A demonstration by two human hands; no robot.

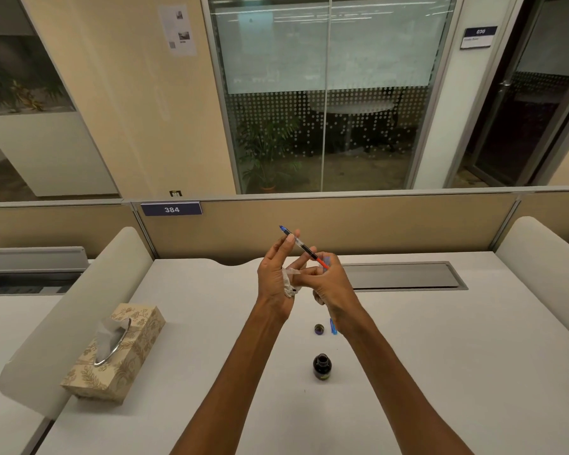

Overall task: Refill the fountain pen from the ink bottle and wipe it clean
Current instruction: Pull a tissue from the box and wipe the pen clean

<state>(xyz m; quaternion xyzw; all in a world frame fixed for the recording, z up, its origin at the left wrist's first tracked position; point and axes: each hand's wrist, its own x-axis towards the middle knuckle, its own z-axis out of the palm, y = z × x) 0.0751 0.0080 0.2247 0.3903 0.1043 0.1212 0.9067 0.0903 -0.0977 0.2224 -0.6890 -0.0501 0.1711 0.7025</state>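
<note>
Pen [301, 245] held up in mid-air over the far half of the desk [440, 339], well above and beyond the ink bottle [322, 367]. Long axis slanted: blue nib end up toward 11 o'clock, orange back end down toward 5 o'clock. Left hand [276, 274] pinched shut on the clear grip section just below the nib, thumb and fingertip on either side. Crumpled tissue [289, 284] tucked in the same hand, lower in the palm, with a dark ink spot showing at its bottom edge. Right hand [334, 284] closed around the orange end, fingers curled about it; exact contact of the fingertips hard to tell.

Key relation for the wipe: nib out at 11 o'clock from the left pinch, tissue at 5 o'clock from that pinch, so on the wrong side of the grip. Likely need: either tissue brought up past the fingers to the nib, or pen drawn back through toward the right hand. Left hand nearer the nib; right hand nearer the tail and the better anchor.

Bottle upright and uncapped at 6 o'clock from the hands, its cap [319, 329] between bottle and hands, a small blue piece [333, 327] just beside the cap at 3 o'clock. Tissue box [119, 353] well apart at 8 o'clock.
</note>
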